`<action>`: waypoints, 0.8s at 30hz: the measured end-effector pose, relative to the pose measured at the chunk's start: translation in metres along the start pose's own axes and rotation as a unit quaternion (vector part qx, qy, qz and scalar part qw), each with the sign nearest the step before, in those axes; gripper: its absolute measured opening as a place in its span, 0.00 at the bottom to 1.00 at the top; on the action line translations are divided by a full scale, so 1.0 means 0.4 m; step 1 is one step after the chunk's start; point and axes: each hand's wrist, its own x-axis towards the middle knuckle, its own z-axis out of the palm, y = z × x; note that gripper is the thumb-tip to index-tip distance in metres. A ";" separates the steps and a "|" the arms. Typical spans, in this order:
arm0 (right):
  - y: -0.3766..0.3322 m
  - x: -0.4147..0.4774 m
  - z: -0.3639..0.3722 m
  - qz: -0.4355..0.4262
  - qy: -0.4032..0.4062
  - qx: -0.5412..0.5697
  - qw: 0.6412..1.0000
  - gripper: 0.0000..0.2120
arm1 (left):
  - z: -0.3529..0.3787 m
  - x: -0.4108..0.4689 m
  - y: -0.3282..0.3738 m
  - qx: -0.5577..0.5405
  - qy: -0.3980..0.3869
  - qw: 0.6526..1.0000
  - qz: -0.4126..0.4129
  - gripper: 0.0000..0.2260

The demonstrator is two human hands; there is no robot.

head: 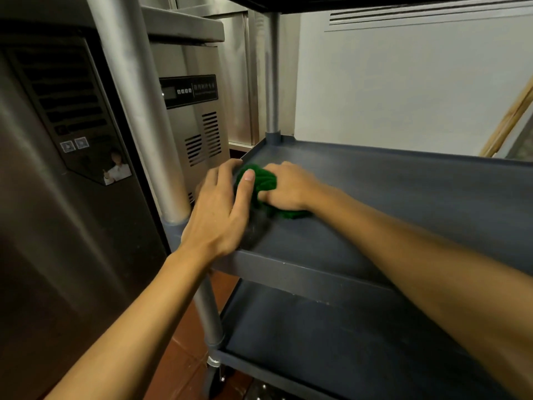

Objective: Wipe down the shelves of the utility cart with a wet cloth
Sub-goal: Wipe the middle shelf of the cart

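A green cloth is bunched on the left end of the cart's dark grey middle shelf. My right hand presses down on it, fingers curled around the cloth. Over the shelf's left rim rests my left hand, fingers spread, thumb touching the cloth's near side, fingertips at the rim. The bottom shelf lies below. The top shelf's underside shows at the frame's upper edge.
Metal cart posts stand at the near left corner and far left corner. Stainless steel appliances stand close on the left. A white wall is behind the cart. Red floor tiles and a caster show below.
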 end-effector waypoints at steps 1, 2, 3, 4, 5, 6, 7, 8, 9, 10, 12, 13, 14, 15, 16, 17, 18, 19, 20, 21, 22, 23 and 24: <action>-0.029 -0.007 0.012 -0.027 -0.005 0.003 1.000 0.15 | 0.000 0.001 -0.002 0.003 -0.002 1.000 0.001 0.26; -0.054 -0.018 0.024 -0.052 -0.013 0.011 0.999 0.13 | 0.000 0.001 -0.003 0.004 -0.003 1.000 0.000 0.26; -0.075 -0.031 0.033 -0.079 -0.017 0.019 0.997 0.11 | 0.000 0.001 -0.003 0.006 -0.003 1.000 -0.003 0.27; -0.092 -0.045 0.040 -0.108 -0.021 0.022 0.994 0.10 | 0.001 0.002 -0.003 0.008 -0.002 1.000 -0.006 0.27; -0.103 -0.058 0.044 -0.138 -0.026 0.022 0.990 0.09 | 0.001 0.001 -0.002 0.013 0.000 1.000 -0.006 0.28; -0.110 -0.070 0.046 -0.160 -0.032 0.025 0.986 0.06 | 0.000 -0.001 -0.001 0.020 0.003 1.000 -0.005 0.28; -0.110 -0.079 0.044 -0.178 -0.037 0.033 0.983 0.03 | 0.000 -0.004 0.000 0.025 0.004 1.000 -0.003 0.29; -0.110 -0.088 0.036 -0.194 -0.041 0.039 0.979 0.05 | -0.001 -0.008 0.003 0.028 0.003 1.000 0.000 0.29; -0.106 -0.098 0.027 -0.210 -0.046 0.048 0.975 0.07 | -0.002 -0.012 0.006 0.030 0.002 1.000 0.004 0.29; -0.099 -0.100 0.023 -0.221 -0.050 0.055 0.973 0.08 | -0.004 -0.016 0.009 0.035 0.003 0.999 0.010 0.29; -0.085 -0.099 0.021 -0.234 -0.049 0.065 0.969 0.05 | -0.007 -0.019 0.013 0.059 -0.005 0.998 0.016 0.30; -0.078 -0.094 0.021 -0.235 -0.046 0.069 0.969 0.05 | -0.007 -0.020 0.014 0.076 -0.022 0.997 0.012 0.31; -0.069 -0.082 0.023 -0.229 -0.045 0.070 0.970 0.08 | -0.006 -0.021 0.015 0.092 -0.045 0.995 0.004 0.34; -0.058 -0.068 0.025 -0.220 -0.048 0.071 0.972 0.09 | -0.006 -0.022 0.015 0.105 -0.067 0.992 -0.007 0.36; -0.046 -0.049 0.025 -0.210 -0.048 0.064 0.974 0.10 | -0.005 -0.022 0.015 0.117 -0.085 0.989 -0.017 0.38; -0.033 -0.026 0.026 -0.204 -0.046 0.048 0.977 0.11 | -0.005 -0.021 0.014 0.128 -0.100 0.986 -0.026 0.41; -0.017 -0.001 0.026 -0.197 -0.041 0.028 0.979 0.15 | -0.004 -0.021 0.015 0.143 -0.116 0.982 -0.035 0.43; -0.002 0.024 0.026 -0.184 -0.034 0.015 0.982 0.20 | -0.002 -0.020 0.014 0.162 -0.133 0.977 -0.042 0.44; 0.012 0.050 0.025 -0.166 -0.027 0.008 0.986 0.24 | 0.000 -0.019 0.013 0.182 -0.151 0.970 -0.049 0.46; 0.027 0.075 0.024 -0.149 -0.017 0.006 0.989 0.25 | 0.001 -0.017 0.012 0.200 -0.168 0.964 -0.054 0.47; 0.043 0.102 0.025 -0.134 -0.006 0.005 0.991 0.26 | 0.002 -0.014 0.011 0.213 -0.185 0.958 -0.058 0.47; 0.058 0.125 0.022 -0.119 0.004 0.004 0.993 0.26 | 0.004 -0.012 0.008 0.221 -0.200 0.953 -0.061 0.47; 0.074 0.148 0.019 -0.103 0.010 0.003 0.995 0.26 | 0.005 -0.010 0.006 0.225 -0.214 0.948 -0.064 0.47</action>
